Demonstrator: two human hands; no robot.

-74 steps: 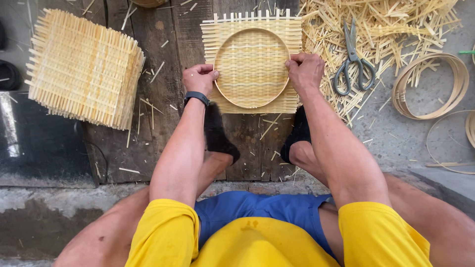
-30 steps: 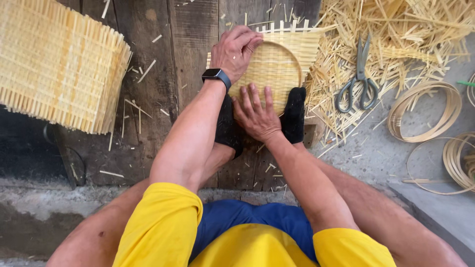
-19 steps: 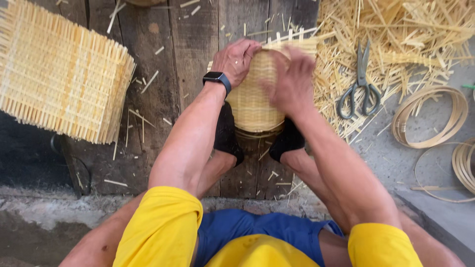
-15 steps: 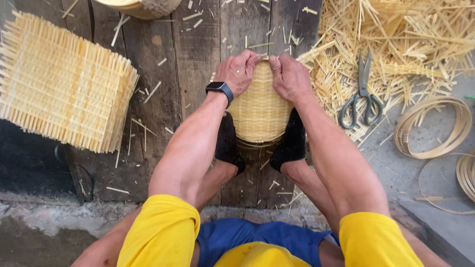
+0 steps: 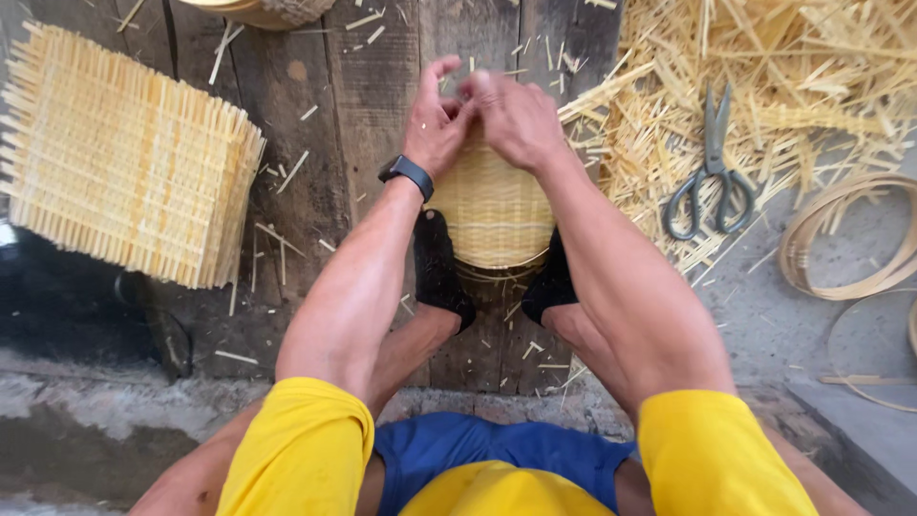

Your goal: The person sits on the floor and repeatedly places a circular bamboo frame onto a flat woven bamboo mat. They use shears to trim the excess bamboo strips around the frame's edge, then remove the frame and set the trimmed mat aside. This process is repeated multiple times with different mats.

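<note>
Currently we have both hands on the far rim of the round, pale-yellow woven bamboo basket, which stands tilted on its edge on the dark wooden plank floor, wedged between our two black-socked feet. Our left hand, with a black watch on the wrist, has its fingers curled over the top edge; thumb side presses the weave. Our right hand meets it there, fingers bent and closed down on the same rim, knuckles touching the left hand's. Both grips look firm, though the fingertips past the rim are hidden, slightly blurred.

To the left, well apart, lies a stack of square woven bamboo mats with bristling strip ends. To the right, a heap of loose yellow bamboo strips covers the floor, with grey metal scissors lying on it. Thin bamboo hoops rest further right on grey concrete. Stray splinters are scattered over the planks. Yellow sleeves and blue shorts frame the near edge.
</note>
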